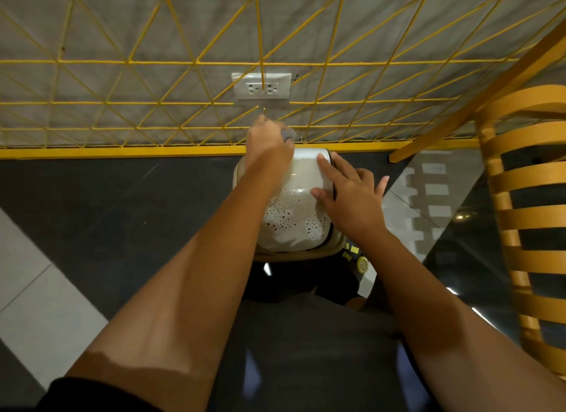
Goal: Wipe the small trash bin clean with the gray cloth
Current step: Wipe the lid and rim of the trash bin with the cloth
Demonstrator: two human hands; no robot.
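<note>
Steadying the small trash bin (301,178) at mid frame, the right hand (349,203) was laid flat, fingers spread, holding nothing. The gray cloth (288,135) was bunched in the closed left hand (268,145) at the bin's far edge for wiping.

Your view is dim and warm-toned, with the dark floor (92,203) swallowing detail. The left hand (269,145) is smeared by motion blur, while the fingers (327,169) of your right hand (352,203) stay sharp. Just beside those fingers, the trash bin (306,172) lid carries a soft pale sheen. Small glints dot the glossy floor to their right. The yellow grid (183,62) bows at the edges from wide-angle distortion.
</note>
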